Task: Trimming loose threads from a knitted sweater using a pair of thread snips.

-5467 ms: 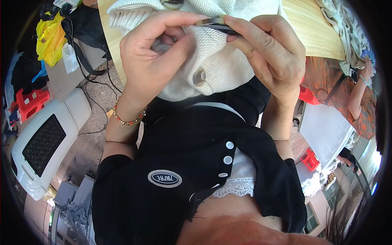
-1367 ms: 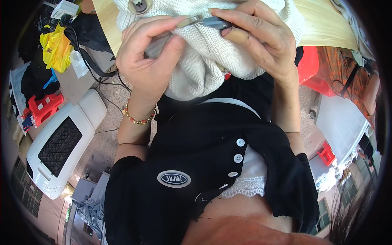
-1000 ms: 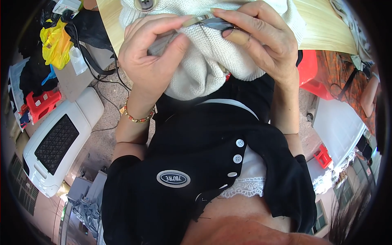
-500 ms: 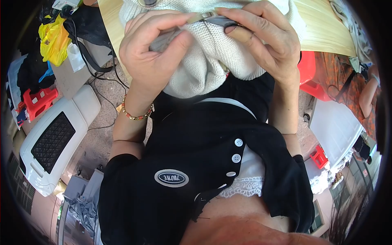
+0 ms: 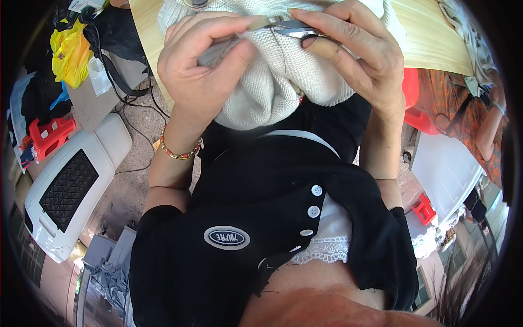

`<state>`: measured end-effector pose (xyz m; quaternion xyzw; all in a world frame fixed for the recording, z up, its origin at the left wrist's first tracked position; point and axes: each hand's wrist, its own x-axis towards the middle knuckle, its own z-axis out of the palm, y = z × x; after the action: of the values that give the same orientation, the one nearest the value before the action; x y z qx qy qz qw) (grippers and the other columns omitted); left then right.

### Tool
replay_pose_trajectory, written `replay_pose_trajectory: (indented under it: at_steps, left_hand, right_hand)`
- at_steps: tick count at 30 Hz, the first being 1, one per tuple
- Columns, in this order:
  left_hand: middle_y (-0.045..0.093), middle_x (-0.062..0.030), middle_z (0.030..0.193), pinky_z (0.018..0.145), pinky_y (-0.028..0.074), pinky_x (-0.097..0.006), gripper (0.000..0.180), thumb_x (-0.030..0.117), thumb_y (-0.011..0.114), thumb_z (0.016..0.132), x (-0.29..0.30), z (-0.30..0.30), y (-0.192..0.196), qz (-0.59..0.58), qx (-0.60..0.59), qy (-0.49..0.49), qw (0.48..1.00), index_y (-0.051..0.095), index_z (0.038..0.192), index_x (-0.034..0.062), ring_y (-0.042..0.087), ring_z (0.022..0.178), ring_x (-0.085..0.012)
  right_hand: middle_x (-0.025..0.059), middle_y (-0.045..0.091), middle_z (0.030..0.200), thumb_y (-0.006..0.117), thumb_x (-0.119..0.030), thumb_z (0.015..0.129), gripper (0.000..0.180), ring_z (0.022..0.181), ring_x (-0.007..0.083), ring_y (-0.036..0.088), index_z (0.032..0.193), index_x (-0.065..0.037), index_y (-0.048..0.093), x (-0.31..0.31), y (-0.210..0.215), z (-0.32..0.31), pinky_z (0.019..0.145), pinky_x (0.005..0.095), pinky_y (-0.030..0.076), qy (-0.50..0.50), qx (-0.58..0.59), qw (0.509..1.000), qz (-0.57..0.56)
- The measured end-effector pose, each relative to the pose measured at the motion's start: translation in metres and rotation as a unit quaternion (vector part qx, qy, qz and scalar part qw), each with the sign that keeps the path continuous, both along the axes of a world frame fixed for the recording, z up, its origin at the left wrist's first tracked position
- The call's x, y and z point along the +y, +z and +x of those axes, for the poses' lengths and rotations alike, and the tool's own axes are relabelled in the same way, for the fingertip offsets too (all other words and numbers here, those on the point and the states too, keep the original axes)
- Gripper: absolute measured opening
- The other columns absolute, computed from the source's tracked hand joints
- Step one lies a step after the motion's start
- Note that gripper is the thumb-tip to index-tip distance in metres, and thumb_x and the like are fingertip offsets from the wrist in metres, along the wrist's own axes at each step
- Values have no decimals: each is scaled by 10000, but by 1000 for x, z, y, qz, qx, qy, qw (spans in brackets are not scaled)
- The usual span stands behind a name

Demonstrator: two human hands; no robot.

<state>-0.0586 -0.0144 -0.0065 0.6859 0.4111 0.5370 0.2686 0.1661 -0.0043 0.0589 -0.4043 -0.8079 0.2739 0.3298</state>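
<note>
A cream knitted garment (image 5: 256, 103) lies bunched over the table's near edge and hangs toward my lap. My left hand (image 5: 204, 65) grips its upper fold, the index fingertip resting close to a dark thread (image 5: 279, 48) that runs down over the knit. In my right hand (image 5: 362, 52) is a small pair of metal thread snips (image 5: 294, 28), held between thumb and fingers. Their blades are parted and point left, with the tips at the thread beside my left fingertips. What exactly lies under the left fingertips is hidden.
A light wood table (image 5: 436, 32) spans the top. To the left are a yellow plastic bag (image 5: 71, 52), dark cables, a red stool (image 5: 52, 136) and a white chair-like piece (image 5: 81, 185). Another person's arm (image 5: 487, 131) shows at right, near a red plastic seat (image 5: 417, 117).
The snips' blades have spread apart and turned slightly, their tips staying near the thread. My right hand has shifted a little to the right; my left hand has barely moved.
</note>
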Motion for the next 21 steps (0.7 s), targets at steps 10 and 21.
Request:
replay_pose_trajectory:
  at_steps: [10, 21]
  left_hand:
    - [719, -25, 869, 756, 449, -264, 254, 25, 776, 707, 3, 1, 1, 14, -4, -7, 1000, 759, 956, 69, 642, 762, -138]
    - [721, -18, 862, 785, 445, -277, 243, 38, 776, 708, 2, -3, 0, 9, 9, 2, 1000, 760, 947, 80, 648, 795, -148]
  right_hand:
    - [75, 618, 836, 800, -74, 751, 386, 710, 181, 605, 1126, -17, 732, 1, 4, -1, 591, 280, 474, 6, 0, 1000, -6]
    - [74, 626, 839, 802, -85, 767, 370, 716, 173, 602, 1123, -12, 734, 2, -5, -4, 609, 274, 472, 4, 40, 998, -46]
